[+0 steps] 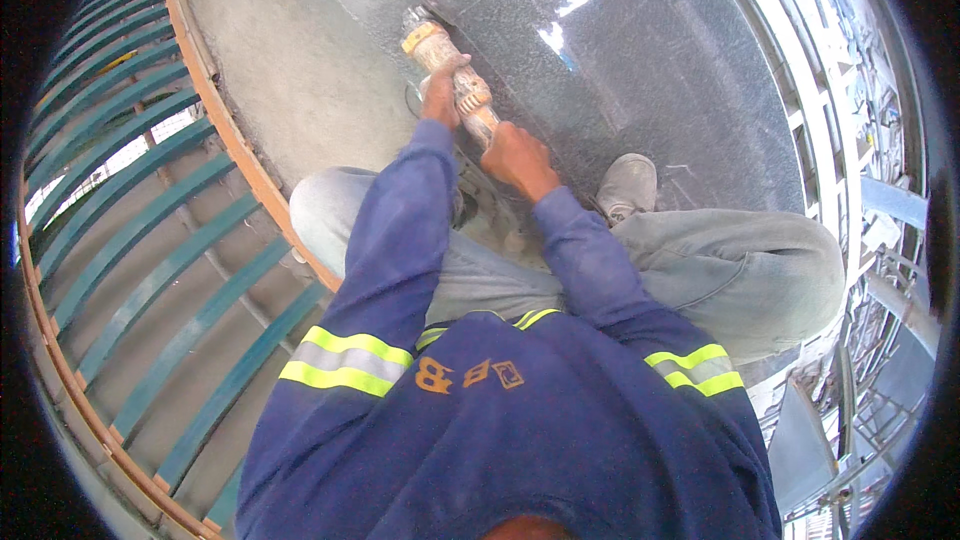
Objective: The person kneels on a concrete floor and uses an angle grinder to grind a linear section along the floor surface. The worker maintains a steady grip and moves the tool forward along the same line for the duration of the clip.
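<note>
Both my hands grip a dusty yellow power tool (430, 45), which lies at a slant with its metal head along a seam between a pale strip and a dark, glossy slab (660, 70). My left hand (440, 95) is closed round the tool's body near its front. My right hand (515, 155) is closed on its back end, nearer to me. The very tip of the head is too small to make out clearly.
Pale concrete (250, 50) lies to my left, beside a curved railing (205, 225) of teal bars in an orange frame. My shoe (625, 185) rests on the dark slab. At the right are white rails (830, 90) and cluttered metal pieces (805, 415).
</note>
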Action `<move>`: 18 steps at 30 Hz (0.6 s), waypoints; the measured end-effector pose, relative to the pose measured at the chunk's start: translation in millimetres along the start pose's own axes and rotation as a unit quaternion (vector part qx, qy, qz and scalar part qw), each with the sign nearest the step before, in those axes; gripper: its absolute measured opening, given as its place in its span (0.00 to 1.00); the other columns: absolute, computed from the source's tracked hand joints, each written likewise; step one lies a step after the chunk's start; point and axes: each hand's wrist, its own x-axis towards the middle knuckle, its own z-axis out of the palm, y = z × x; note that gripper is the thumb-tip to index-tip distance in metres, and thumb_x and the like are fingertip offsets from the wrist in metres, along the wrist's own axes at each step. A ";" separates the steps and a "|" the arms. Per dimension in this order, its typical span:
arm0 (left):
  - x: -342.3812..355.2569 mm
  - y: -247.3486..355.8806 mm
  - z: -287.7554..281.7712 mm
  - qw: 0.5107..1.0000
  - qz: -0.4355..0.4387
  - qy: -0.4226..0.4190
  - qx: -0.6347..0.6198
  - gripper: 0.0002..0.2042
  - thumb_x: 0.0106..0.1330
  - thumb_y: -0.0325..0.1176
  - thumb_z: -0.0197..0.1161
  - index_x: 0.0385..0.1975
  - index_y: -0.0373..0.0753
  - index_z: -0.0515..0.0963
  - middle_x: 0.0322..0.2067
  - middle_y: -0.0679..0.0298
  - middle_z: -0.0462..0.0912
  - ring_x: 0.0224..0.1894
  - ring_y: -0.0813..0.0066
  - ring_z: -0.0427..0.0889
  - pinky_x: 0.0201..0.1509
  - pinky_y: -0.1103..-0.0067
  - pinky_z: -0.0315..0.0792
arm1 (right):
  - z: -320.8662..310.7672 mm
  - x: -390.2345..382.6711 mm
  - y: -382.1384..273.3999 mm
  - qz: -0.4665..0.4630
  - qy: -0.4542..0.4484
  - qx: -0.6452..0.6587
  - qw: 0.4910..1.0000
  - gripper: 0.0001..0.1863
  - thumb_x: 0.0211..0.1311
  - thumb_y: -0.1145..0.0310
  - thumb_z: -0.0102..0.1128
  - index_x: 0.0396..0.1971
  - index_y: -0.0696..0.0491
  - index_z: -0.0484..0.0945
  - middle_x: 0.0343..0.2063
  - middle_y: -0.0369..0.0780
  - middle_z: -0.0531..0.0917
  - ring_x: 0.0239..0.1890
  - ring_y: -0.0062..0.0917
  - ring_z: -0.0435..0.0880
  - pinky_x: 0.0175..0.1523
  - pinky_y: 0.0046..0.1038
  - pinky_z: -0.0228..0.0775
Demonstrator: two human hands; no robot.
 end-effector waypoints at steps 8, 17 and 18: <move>14.3 10.8 -1.8 1.000 0.003 -0.017 0.009 0.16 0.58 0.34 0.67 0.41 0.38 0.71 0.27 0.60 0.77 0.24 0.64 0.82 0.28 0.66 0.82 | 5.5 20.2 -3.2 -0.012 0.012 0.008 1.000 0.18 0.50 0.68 0.62 0.41 0.62 0.82 0.42 0.58 0.84 0.48 0.52 0.84 0.53 0.47 0.75; 9.6 14.8 1.5 1.000 0.014 -0.018 0.003 0.16 0.57 0.33 0.68 0.41 0.37 0.71 0.26 0.61 0.77 0.24 0.64 0.82 0.28 0.66 0.81 | 6.1 20.5 -3.1 -0.019 0.017 0.008 1.000 0.17 0.51 0.69 0.61 0.40 0.62 0.83 0.41 0.56 0.85 0.46 0.49 0.85 0.52 0.47 0.76; 5.9 13.6 4.7 1.000 0.015 -0.011 0.004 0.16 0.57 0.33 0.68 0.41 0.37 0.71 0.26 0.61 0.77 0.24 0.64 0.82 0.28 0.66 0.81 | 5.4 18.3 -2.3 -0.018 0.016 0.004 1.000 0.17 0.51 0.69 0.62 0.40 0.62 0.82 0.41 0.55 0.85 0.46 0.49 0.85 0.52 0.47 0.76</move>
